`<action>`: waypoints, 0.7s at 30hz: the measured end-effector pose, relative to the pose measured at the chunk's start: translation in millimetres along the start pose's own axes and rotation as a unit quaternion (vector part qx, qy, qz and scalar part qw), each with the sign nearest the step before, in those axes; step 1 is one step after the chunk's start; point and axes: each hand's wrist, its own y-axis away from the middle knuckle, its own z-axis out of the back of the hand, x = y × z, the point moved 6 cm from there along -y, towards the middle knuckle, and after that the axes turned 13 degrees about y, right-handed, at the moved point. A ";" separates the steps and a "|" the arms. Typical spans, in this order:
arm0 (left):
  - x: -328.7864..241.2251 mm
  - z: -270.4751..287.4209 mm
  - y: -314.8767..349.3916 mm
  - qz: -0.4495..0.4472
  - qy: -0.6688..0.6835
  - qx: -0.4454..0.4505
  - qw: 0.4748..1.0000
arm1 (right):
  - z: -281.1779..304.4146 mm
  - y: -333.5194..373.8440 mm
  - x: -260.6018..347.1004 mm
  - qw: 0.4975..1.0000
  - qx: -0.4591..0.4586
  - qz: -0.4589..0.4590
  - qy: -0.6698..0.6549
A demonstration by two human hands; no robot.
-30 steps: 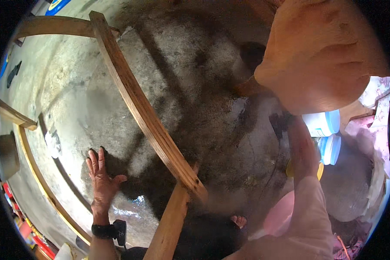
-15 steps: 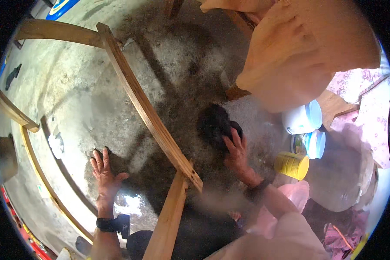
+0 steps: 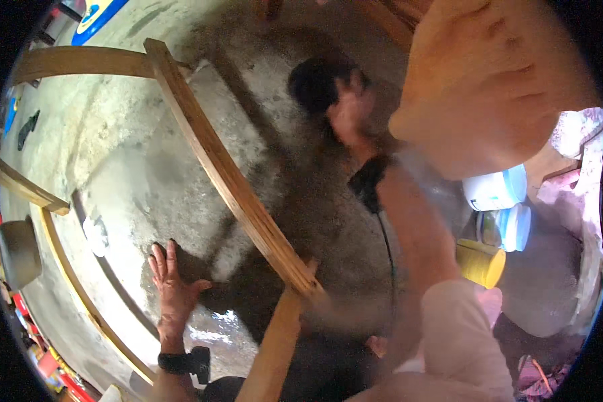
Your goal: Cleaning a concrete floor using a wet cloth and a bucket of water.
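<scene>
The person's left hand [image 3: 173,289] rests on the floor to the left of the long wooden rail [image 3: 221,161], toward its near end; its fingers are spread and I see nothing in them. The right hand [image 3: 352,110] is well apart from it, on the other side of the rail and out toward its far end. It lies against a dark, rounded bundle [image 3: 318,84], probably cloth, on the floor; motion blur keeps me from telling whether the fingers grip it or only press it.

Half a second ago hand and bundle were beside the rail's nearer half; now both are farther out, with the right arm stretched long. The left hand has stayed planted, so it seems to prop the body while the right one carries the bundle over another patch of floor.

Each wrist wears a black strap, and a thin dark cable [image 3: 390,261] runs back from the right one. Bare toes [image 3: 377,346] show to the right of the rail's near end. The concrete floor [image 3: 147,157] beneath the rail is stained and shiny in places. Well to the rail's right, orange-brown fabric [image 3: 496,94] hangs above a white tub [image 3: 494,191], a pale-lidded jar [image 3: 506,228] and a yellow canister [image 3: 480,262].
</scene>
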 end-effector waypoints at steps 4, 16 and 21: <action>4.7 -0.1 1.6 0.005 0.011 0.008 1.000 | -16.1 -35.7 -14.1 0.994 -0.012 -0.033 0.106; 5.8 9.8 4.1 0.019 -0.013 0.017 1.000 | 50.2 71.3 139.0 0.930 0.066 0.325 -0.159; 3.2 0.8 0.1 0.025 -0.008 0.032 0.999 | 4.8 32.0 81.3 0.915 0.052 0.237 -0.321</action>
